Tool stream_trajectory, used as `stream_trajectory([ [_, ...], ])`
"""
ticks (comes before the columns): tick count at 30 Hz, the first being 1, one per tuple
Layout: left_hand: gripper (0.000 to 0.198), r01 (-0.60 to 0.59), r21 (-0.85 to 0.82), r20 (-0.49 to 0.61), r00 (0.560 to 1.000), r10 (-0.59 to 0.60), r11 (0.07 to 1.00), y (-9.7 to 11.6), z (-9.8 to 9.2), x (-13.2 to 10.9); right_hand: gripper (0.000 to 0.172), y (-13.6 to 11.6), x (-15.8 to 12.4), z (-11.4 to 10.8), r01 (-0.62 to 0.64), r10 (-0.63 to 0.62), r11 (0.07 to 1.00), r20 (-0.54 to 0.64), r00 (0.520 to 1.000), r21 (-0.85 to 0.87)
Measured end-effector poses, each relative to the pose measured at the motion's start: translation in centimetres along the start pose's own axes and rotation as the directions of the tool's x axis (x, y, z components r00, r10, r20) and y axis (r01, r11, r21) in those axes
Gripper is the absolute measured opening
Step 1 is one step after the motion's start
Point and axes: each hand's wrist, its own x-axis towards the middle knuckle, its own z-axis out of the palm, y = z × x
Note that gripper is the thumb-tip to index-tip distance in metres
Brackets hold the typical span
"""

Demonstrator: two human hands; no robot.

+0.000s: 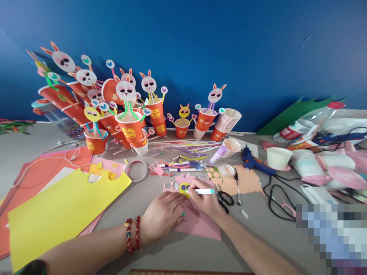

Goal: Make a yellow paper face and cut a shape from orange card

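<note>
In the head view, my right hand [205, 198] held a white marker [204, 191] in a writing grip, slanted with its tip at the yellow paper disc [184, 187], near the centre, slightly toward 6 o'clock. My left hand [163, 214] lay low at the disc's 8 o'clock, fingers close together, probably to steady it over the pink sheet [202, 225]. A teal bit [183, 214] showed by its thumb; I couldn't tell whether I gripped it. Scissors [220, 194] sat at 4 o'clock, likely for easy reach, and rabbit-topped cups [129, 128] stood at 10 o'clock, seemingly clear of my hands.
</note>
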Motion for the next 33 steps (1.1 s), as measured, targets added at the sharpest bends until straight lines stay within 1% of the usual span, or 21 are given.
stream_trajectory([
  [4,0.017,-0.004,-0.002,-0.007,1.000,0.004,1.000,-0.01,-0.04,0.02,0.023,0.02,-0.06,-0.03,-0.003,0.003,1.000,0.011,1.000,-0.002],
  [9,0.019,0.004,-0.002,0.009,1.000,-0.004,1.000,0.03,-0.04,0.00,0.023,0.00,-0.13,-0.05,-0.001,0.001,1.000,-0.011,1.000,-0.001],
  [13,0.018,-0.002,0.001,0.011,1.000,0.002,1.000,0.07,-0.11,0.04,0.023,-0.01,-0.11,-0.05,0.002,-0.002,1.000,0.002,1.000,-0.006],
  [19,0.018,0.006,-0.008,0.007,1.000,-0.006,1.000,-0.02,-0.07,0.00,0.023,-0.03,-0.07,-0.11,0.005,-0.005,1.000,-0.036,0.999,-0.009],
  [24,0.018,-0.004,0.000,0.000,1.000,0.004,1.000,0.02,-0.03,0.01,0.023,0.17,-0.12,0.03,0.003,-0.003,1.000,-0.002,1.000,-0.005],
  [29,0.017,0.003,-0.004,0.010,1.000,-0.003,1.000,-0.03,0.06,-0.05,0.023,0.06,-0.05,-0.03,-0.001,0.001,1.000,-0.030,1.000,-0.004],
  [33,0.017,0.003,-0.011,0.010,1.000,-0.003,1.000,-0.06,0.08,-0.07,0.023,0.18,-0.10,0.03,-0.012,0.012,1.000,-0.009,1.000,0.009],
])
